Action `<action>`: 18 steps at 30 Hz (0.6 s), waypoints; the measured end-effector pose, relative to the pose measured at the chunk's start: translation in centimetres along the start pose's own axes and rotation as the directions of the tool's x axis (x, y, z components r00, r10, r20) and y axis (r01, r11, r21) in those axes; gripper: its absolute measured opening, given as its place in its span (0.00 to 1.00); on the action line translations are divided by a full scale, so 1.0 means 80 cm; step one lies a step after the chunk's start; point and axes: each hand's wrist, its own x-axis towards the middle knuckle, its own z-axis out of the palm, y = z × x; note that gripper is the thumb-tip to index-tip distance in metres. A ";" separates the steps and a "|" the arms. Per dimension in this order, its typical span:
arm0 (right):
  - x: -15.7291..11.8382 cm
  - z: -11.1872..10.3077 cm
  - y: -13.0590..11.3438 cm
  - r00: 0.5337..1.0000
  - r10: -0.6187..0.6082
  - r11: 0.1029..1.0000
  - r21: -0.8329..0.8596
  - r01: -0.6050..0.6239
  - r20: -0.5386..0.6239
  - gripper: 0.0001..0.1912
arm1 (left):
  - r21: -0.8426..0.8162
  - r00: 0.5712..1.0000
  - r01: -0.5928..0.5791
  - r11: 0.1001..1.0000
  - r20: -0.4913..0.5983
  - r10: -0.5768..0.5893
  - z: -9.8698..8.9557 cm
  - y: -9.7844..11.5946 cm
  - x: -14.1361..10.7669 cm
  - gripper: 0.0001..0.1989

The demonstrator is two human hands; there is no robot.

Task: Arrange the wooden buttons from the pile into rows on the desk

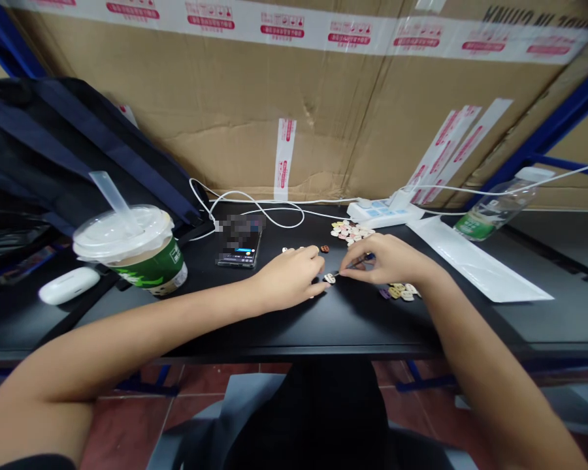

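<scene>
My right hand [379, 259] pinches a thin dark pen-like tool [357, 262], its tip at a small white piece with dark markings [330, 278] on the black table. My left hand [294, 277] rests on the table just left of that piece, its thumb and index finger apart, fingertips close to it. A brown piece [325, 249] lies beyond my left fingers, and a white one [285, 250] is partly hidden behind that hand. Several pale pieces [345, 231] are heaped behind my right hand. Tan, white and purple pieces [400, 292] lie beneath my right wrist.
On the left are a lidded cup with a straw [149, 261], a white case [69, 285], a phone [240, 245] and a dark backpack [73, 143]. A power strip [385, 213], white cables, a white packet [475, 258] and a bottle [494, 207] are behind and right.
</scene>
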 end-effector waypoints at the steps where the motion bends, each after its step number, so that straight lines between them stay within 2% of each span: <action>1: 0.000 0.000 0.000 1.000 0.002 1.000 -0.001 -0.002 0.001 0.08 | 0.038 1.000 -0.011 0.999 0.011 0.011 0.002 0.001 0.006 0.15; 4: 0.000 0.000 0.000 1.000 -0.001 1.000 -0.006 0.001 0.003 0.08 | 0.083 0.999 -0.034 0.996 0.037 0.031 0.004 0.004 0.019 0.15; 9: 0.000 0.001 0.001 1.000 -0.014 1.000 0.013 0.014 0.000 0.08 | 0.040 0.998 0.005 0.999 0.068 -0.008 0.003 0.005 0.026 0.15; 18: 0.000 0.005 0.004 0.999 -0.047 0.998 0.034 0.047 0.010 0.08 | -0.028 0.992 -0.025 0.999 0.125 0.028 0.005 -0.003 0.032 0.11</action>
